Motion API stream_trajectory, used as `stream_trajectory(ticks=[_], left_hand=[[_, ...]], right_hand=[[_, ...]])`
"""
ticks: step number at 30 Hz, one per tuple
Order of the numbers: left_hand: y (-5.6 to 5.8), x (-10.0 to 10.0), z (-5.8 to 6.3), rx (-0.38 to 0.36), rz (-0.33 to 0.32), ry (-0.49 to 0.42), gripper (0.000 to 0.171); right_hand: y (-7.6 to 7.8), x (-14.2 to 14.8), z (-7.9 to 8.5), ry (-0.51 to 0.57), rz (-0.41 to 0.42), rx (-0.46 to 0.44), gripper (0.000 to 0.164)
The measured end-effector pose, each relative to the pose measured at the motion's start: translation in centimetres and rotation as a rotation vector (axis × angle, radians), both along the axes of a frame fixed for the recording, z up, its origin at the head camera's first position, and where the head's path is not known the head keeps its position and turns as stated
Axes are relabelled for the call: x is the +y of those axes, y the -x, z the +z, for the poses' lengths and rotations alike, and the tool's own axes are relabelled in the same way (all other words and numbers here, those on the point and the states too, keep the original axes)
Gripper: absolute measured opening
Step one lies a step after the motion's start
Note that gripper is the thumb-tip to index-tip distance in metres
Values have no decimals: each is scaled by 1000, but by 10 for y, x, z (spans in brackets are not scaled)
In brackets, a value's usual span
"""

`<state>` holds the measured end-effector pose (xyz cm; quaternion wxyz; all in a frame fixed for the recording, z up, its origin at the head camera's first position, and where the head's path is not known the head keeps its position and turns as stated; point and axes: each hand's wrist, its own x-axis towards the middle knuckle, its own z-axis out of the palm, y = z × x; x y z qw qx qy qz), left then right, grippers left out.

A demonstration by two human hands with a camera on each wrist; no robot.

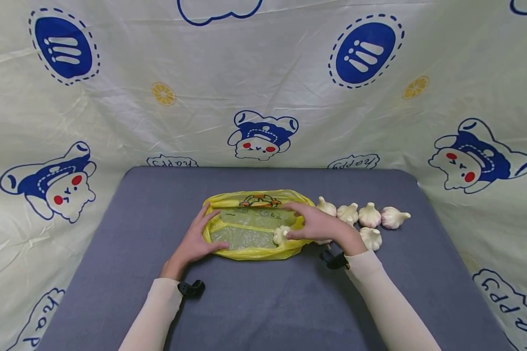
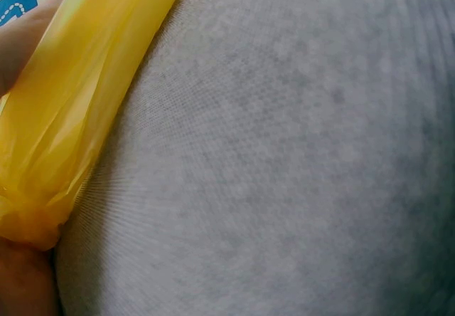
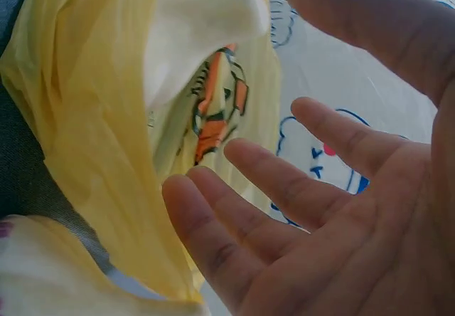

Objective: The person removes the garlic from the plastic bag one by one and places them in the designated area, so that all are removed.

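A yellow plastic bag (image 1: 246, 254) lies on the table with its mouth spread wide and a printed design on its far side. My left hand (image 1: 199, 239) holds the bag's left rim, thumb reaching over the edge; in the left wrist view the yellow plastic (image 2: 78, 102) hides part of the hand. Inside the bag, at its right end, is a white garlic bulb (image 1: 281, 235). My right hand (image 1: 322, 225) hovers over the bag's right rim, fingers spread and apart from the bulb. In the right wrist view the garlic bulb's pale stem (image 3: 213, 24) shows beyond the fingers.
Several more garlic bulbs (image 1: 370, 215) sit right of the bag, some partly hidden by the right hand and forearm. A dark grey cloth covers the table (image 1: 254, 307). Behind it hangs a pale printed sheet (image 1: 211, 122).
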<state>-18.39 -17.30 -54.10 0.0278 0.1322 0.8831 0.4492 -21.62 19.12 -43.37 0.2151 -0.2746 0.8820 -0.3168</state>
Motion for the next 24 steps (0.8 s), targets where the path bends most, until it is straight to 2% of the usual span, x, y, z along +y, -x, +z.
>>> stream_trajectory(ticks=[6, 13, 24], left_hand=[[-2, 0, 1, -12, 4, -2, 95], [-1, 0, 0, -14, 11, 2, 95], [0, 1, 0, -11, 6, 6, 95]], right_hand=[[8, -6, -6, -41, 57, -39, 69], [16, -10, -14, -74, 85, -84, 66], [26, -19, -14, -113, 118, -158, 54]])
